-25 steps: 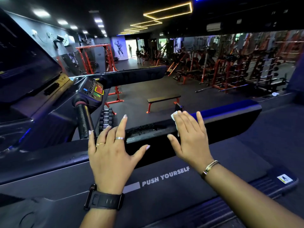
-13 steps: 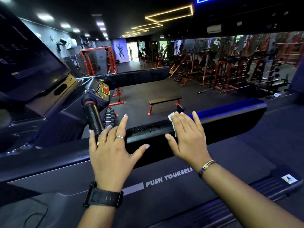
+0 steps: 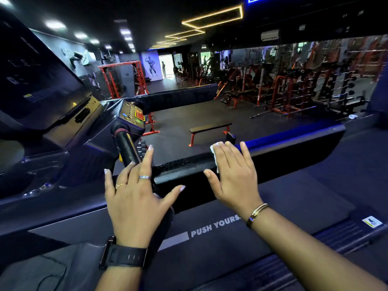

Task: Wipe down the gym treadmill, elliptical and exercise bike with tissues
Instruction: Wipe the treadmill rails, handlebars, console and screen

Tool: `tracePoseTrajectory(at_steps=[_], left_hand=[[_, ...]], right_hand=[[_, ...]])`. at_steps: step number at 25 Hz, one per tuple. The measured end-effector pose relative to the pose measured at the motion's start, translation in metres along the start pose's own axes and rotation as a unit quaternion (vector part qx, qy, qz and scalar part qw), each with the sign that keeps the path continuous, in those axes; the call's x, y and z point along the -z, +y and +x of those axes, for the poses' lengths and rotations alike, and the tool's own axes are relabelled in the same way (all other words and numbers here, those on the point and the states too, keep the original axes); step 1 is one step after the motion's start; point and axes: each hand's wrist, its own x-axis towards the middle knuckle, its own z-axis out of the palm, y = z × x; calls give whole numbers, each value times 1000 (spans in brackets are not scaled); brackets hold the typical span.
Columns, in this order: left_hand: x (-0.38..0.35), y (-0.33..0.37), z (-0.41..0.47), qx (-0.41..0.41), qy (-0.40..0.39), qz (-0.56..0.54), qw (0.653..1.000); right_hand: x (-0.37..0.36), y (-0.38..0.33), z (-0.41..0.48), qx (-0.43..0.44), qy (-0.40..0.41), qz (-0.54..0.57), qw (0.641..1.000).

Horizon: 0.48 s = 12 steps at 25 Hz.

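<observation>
Tissue [image 3: 214, 152] pressed on treadmill rail [image 3: 294, 148] under right hand [image 3: 233, 175] | right hand flat, fingers straight | left hand [image 3: 134, 198] spread, holding nothing, at rail's left end, apart from tissue

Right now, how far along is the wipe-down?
Done: nothing certain; a speckled patch shows on the black treadmill side rail. In hand: the right hand presses a white tissue flat on that rail, left hand open beside it. Left: probably the rail's far end, plus elliptical and bike, not identifiable here.
</observation>
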Motion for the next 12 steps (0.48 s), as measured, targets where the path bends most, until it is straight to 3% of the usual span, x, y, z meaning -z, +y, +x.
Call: tracePoseTrajectory(at_steps=[2, 5, 8, 10, 12], left_hand=[[0, -4, -1, 0, 5, -2, 1000], [1, -9, -2, -4, 5, -3, 1000], [3, -14, -3, -1, 3, -4, 1000], [4, -18, -3, -1, 6, -3, 1000], [5, -22, -3, -1, 6, 0, 1000]], right_hand=[[3, -29, 11, -14, -36, 20, 999], [5, -54, 3, 96, -75, 83, 989], [0, -38, -15, 155, -19, 98, 983], [-4, -28, -16, 106, 27, 47, 993], [-3, -34, -2, 35, 22, 20, 999]])
